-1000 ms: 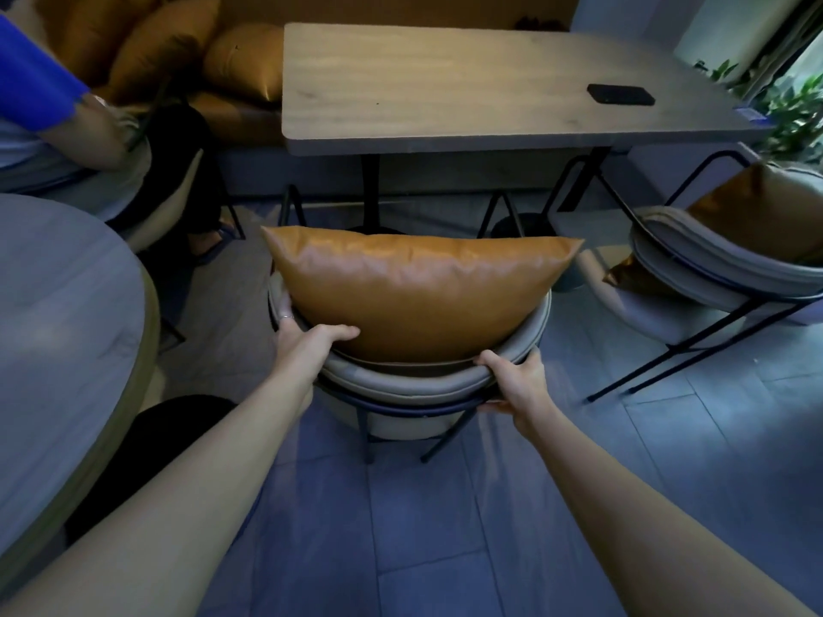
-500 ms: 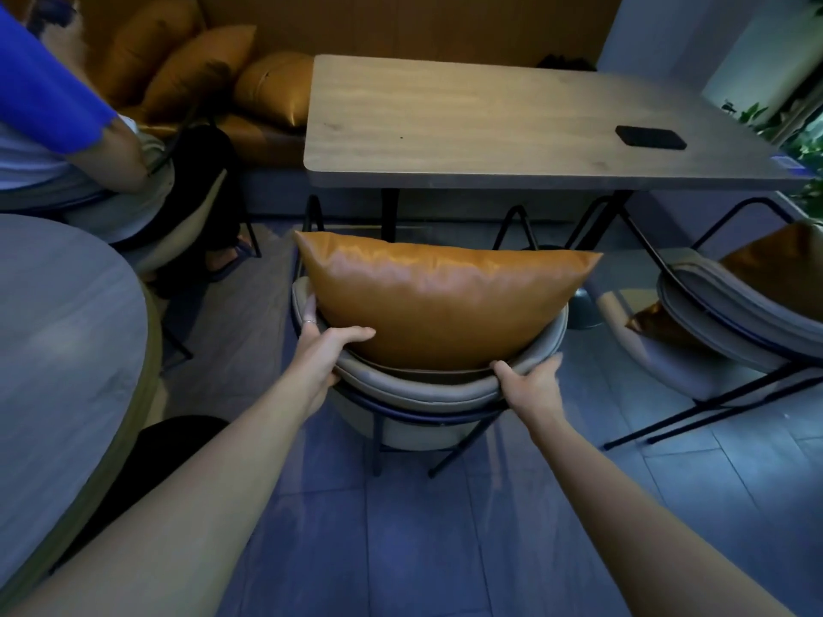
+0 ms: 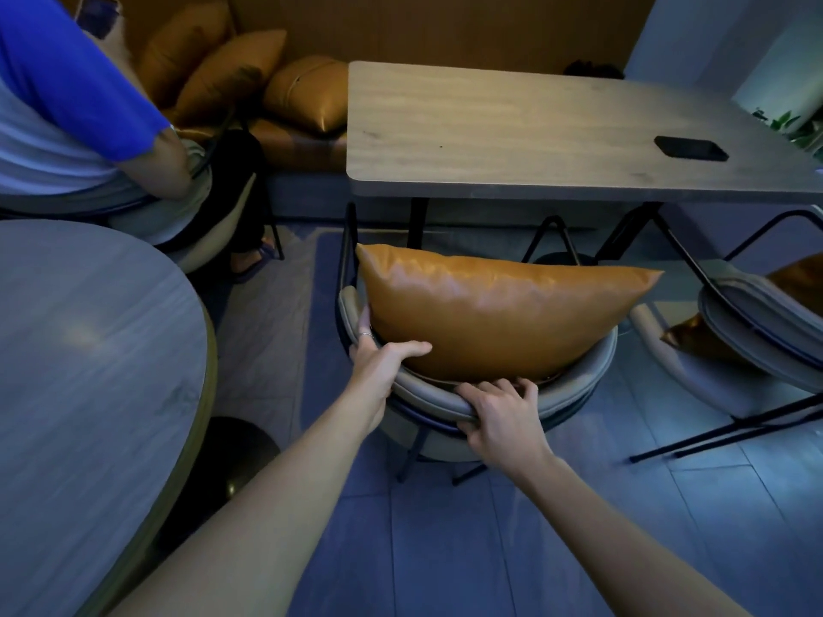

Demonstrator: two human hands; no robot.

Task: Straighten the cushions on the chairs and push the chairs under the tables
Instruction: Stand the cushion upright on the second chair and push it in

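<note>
A grey padded chair [image 3: 574, 394] with thin black legs stands in front of me, facing the rectangular wooden table [image 3: 512, 135]. An orange leather cushion [image 3: 499, 313] stands upright against its curved backrest. My left hand [image 3: 378, 362] grips the backrest's left side, thumb resting against the cushion's lower edge. My right hand [image 3: 503, 416] is closed over the top rim of the backrest near its middle, just below the cushion. The chair's seat is hidden behind the cushion and backrest.
A second grey chair [image 3: 757, 340] with an orange cushion stands at right, angled away from the table. A black phone [image 3: 690, 148] lies on the table. A round table [image 3: 89, 385] fills the left. A seated person in blue [image 3: 67, 104] is at upper left, with bench cushions [image 3: 231, 73] behind.
The chair has moved closer to the table. My right hand has shifted from the backrest's right side to its middle. My left hand has stayed on the left side.
</note>
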